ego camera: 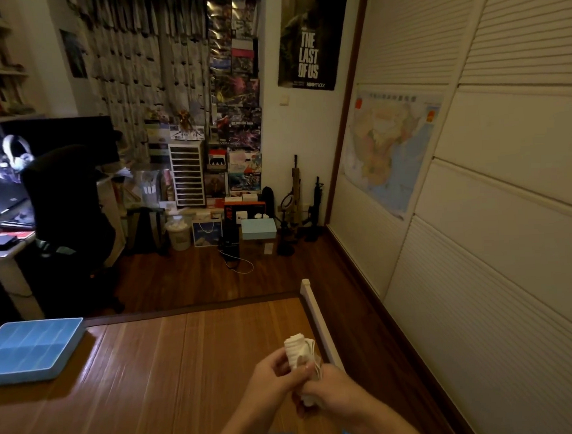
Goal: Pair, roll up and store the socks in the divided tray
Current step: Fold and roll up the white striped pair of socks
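Both hands grip a white sock roll over a wooden mat.
The left hand (pixel 274 372) and right hand (pixel 333 389) meet, fingers curled round the socks (pixel 297 350), which stick up between them. Under the hands lies the brown slatted mat (pixel 173 369). The blue tray (pixel 23 376) rests on the mat well to the left of the left hand. Beyond the hands are a dark wood floor (pixel 199 279), stacked boxes (pixel 238 120) and a poster (pixel 309 38). Far left stand a chair (pixel 64 200) and desk (pixel 4 252). Right of the right hand are pale doors (pixel 507 207) bearing a map (pixel 386 150).
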Demonstrator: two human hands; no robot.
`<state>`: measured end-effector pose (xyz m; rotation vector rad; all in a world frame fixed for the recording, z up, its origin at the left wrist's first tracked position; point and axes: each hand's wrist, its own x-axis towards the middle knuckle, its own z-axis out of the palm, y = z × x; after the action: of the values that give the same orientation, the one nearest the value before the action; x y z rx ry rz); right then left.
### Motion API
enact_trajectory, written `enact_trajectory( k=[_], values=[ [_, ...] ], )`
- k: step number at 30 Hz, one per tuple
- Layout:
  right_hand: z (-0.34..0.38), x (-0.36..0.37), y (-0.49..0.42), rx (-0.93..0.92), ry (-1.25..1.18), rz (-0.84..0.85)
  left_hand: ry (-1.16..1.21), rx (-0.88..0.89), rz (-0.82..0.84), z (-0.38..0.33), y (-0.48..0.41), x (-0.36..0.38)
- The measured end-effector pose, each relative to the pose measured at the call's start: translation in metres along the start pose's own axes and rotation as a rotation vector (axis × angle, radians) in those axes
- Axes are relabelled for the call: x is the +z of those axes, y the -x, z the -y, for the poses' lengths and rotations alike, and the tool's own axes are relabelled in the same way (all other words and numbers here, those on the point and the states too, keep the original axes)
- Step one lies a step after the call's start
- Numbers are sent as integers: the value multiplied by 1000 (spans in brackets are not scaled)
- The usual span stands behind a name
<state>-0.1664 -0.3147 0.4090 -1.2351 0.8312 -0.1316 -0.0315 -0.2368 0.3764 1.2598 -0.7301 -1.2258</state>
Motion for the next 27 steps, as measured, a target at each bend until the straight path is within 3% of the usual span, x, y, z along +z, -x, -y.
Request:
enact_trajectory(
  k=[8, 16, 21, 24, 27],
  values=[
    [-10, 10, -1, -37, 97, -195, 105, 14, -63, 9, -11, 4],
    [-31, 16, 8, -112, 259, -361, 436, -178, -84, 30, -21, -19],
    [-46, 8, 18, -327, 508, -215, 500, -316, 181, 32, -13, -23],
    [-50, 2, 22, -391, 689, -219, 447, -362, 343, 31, -8, -17],
    [-55, -6, 27, -393, 704, -235, 390, -398, 462, 28, -6, -12]
  ],
)
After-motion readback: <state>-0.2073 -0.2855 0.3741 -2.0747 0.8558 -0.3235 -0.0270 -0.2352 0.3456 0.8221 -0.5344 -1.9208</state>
